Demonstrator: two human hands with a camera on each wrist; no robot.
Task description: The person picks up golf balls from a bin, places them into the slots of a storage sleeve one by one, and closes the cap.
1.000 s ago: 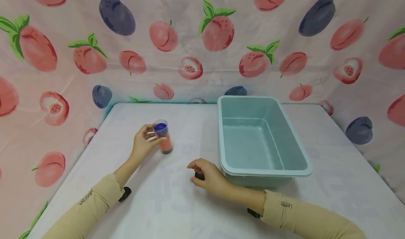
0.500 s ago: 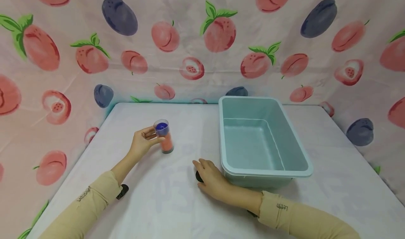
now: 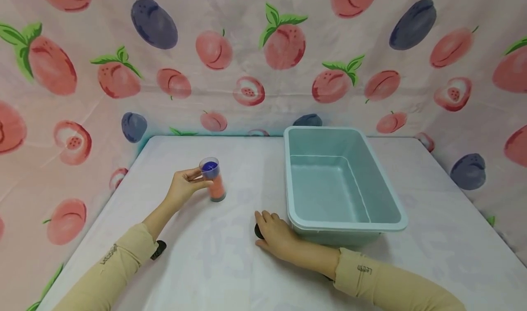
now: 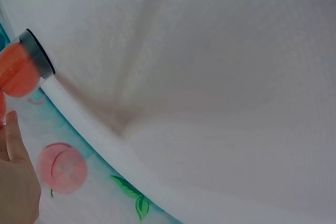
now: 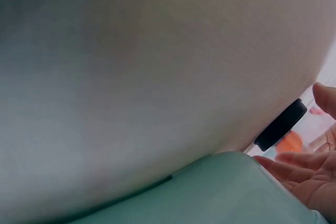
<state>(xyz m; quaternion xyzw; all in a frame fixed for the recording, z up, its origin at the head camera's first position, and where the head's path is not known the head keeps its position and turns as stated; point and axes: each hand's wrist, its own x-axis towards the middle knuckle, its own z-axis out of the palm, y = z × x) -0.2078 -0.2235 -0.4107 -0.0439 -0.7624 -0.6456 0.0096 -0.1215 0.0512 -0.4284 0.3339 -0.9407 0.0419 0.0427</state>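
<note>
Left of centre in the frame, the left hand (image 3: 181, 190) has its thumb and fingers clamped on a clear container (image 3: 215, 186), which stands on the tabletop (image 3: 222, 265) with a blue ball (image 3: 209, 166) near its rim and orange balls (image 4: 20, 71) below. Container and grip look much as they did a second ago.

The greater difference is at the right hand (image 3: 280, 238), in the lower middle. A second ago its fingers arched further left over a black lid (image 3: 258, 231); now they are lower and flatter, shifted a little right, with the lid's left edge showing beside them. In the right wrist view, the lid lies between thumb and fingers, which are apart; whether the fingers touch it, I cannot tell.

The pale blue-green tub (image 3: 347, 225), right of centre, has kept its place, its near left corner just beside the right hand. The black device (image 3: 158, 250) under the left sleeve (image 3: 123, 260) still shows at lower left.
</note>
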